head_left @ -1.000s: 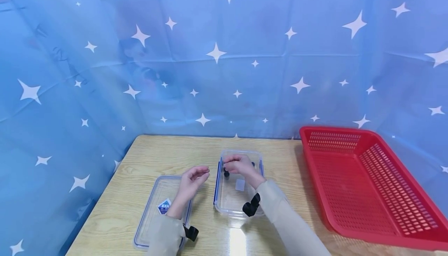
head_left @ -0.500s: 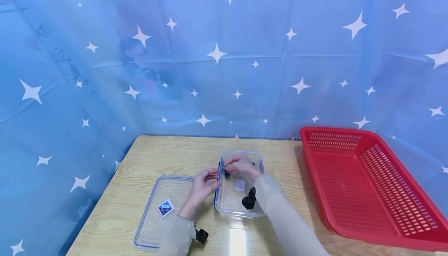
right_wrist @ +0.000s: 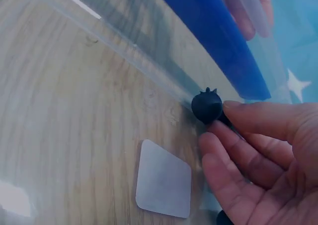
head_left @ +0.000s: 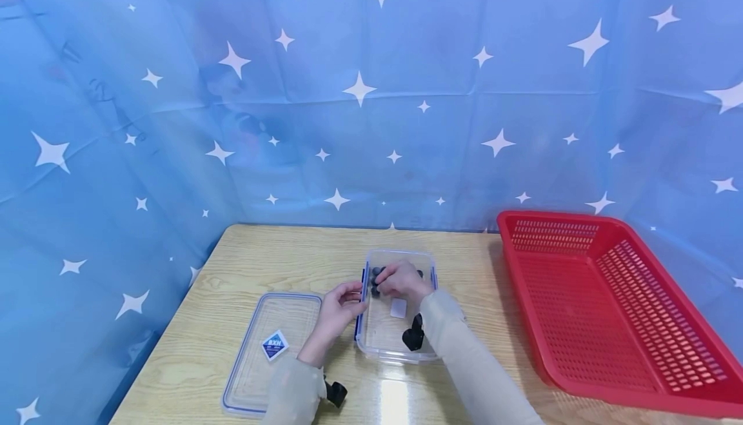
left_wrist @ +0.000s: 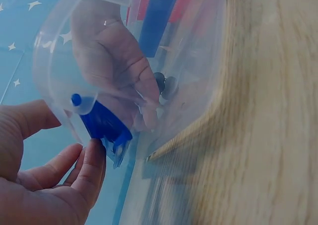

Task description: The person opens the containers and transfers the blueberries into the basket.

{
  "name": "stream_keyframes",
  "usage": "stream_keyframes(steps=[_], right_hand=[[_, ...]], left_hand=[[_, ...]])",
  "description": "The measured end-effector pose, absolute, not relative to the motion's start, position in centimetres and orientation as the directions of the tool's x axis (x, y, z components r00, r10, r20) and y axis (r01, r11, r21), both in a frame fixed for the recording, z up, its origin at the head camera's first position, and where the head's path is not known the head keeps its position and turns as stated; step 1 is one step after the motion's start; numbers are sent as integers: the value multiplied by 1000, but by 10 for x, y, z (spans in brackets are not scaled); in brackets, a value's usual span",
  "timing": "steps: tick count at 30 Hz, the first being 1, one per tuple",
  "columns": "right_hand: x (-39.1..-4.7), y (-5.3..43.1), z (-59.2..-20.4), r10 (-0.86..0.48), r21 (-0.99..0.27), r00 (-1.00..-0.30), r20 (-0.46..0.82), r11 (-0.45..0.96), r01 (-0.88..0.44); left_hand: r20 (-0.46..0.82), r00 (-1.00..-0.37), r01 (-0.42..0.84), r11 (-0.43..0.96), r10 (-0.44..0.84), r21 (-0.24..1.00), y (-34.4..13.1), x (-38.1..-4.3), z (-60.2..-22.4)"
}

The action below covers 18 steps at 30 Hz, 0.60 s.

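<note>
My right hand [head_left: 403, 280] reaches into a clear plastic food container [head_left: 371, 347] with blue side latches. In the right wrist view, its thumb and forefinger pinch a dark blueberry [right_wrist: 206, 106] with a small crown; the other fingers curl loosely below. Several more blueberries [head_left: 375, 291] lie by the container's left wall, partly hidden by that hand. My left hand [head_left: 336, 315] rests its fingertips against the outside of the left wall, and in the left wrist view they touch the blue latch [left_wrist: 107, 125]. The container stands on the table, its top uncovered.
A clear lid [head_left: 246, 380] with a blue seal and a diamond label lies left of the container. On the right stands a red perforated basket [head_left: 580, 322]. A pale square [right_wrist: 164, 180] shows at the container's bottom. A blue star-patterned curtain [head_left: 429, 128] hangs behind the table [head_left: 186, 347].
My left hand has moved right, from above the lid to the container's left wall. My right hand has shifted slightly right and closer, uncovering several blueberries.
</note>
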State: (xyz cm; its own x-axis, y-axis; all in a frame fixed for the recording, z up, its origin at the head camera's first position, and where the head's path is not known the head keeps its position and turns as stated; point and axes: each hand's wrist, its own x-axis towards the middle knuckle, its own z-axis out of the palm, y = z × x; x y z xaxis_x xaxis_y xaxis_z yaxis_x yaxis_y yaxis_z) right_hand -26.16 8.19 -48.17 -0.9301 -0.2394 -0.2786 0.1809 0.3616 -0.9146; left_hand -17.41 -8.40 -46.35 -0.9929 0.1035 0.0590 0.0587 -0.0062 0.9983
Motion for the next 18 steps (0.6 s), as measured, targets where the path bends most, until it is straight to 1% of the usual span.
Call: stream_keyframes(steps=[6,11,18], right_hand=[[-261,77,-483,-233,-872,-943,-238,478,103],[-260,75,-483,-275,-863,-941,-199,504,35],[-258,72,-482,-278,-847,-939,-204,531,27]], left_hand=[[47,-994,47,-7,99,999,-84,-174,-464],[48,-994,48,-5,101,999,-84,-175,-465],[68,-992,67,-7,103,998,-85,-174,-466]])
